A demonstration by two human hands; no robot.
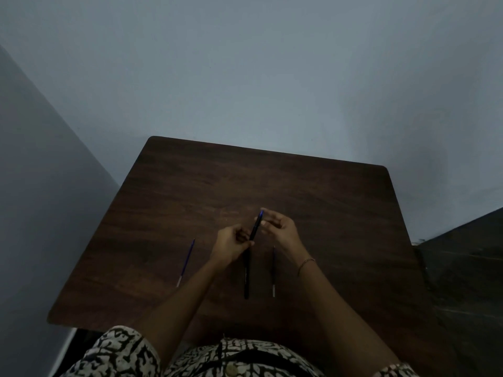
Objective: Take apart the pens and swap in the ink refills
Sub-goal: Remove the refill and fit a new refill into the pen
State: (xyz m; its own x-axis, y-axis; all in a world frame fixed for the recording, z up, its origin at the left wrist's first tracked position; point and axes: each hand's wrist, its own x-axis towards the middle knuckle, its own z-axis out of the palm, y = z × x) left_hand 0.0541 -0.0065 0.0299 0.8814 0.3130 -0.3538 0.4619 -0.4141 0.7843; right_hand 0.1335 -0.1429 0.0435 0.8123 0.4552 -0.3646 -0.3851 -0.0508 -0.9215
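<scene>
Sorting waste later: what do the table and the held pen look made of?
Table: dark wood or wood-look laminate, matt, grain streaks visible. Pen: likely black plastic, smooth, blue at its tip; dim light leaves it open.

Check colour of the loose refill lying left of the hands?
Left refill: blue, pale near end. Head view.

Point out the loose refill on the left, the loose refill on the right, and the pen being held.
Left refill [186,262]: head view, mid-shaft.
Right refill [274,270]: head view, mid-shaft.
Held pen [257,224]: head view, barrel below blue tip.
</scene>
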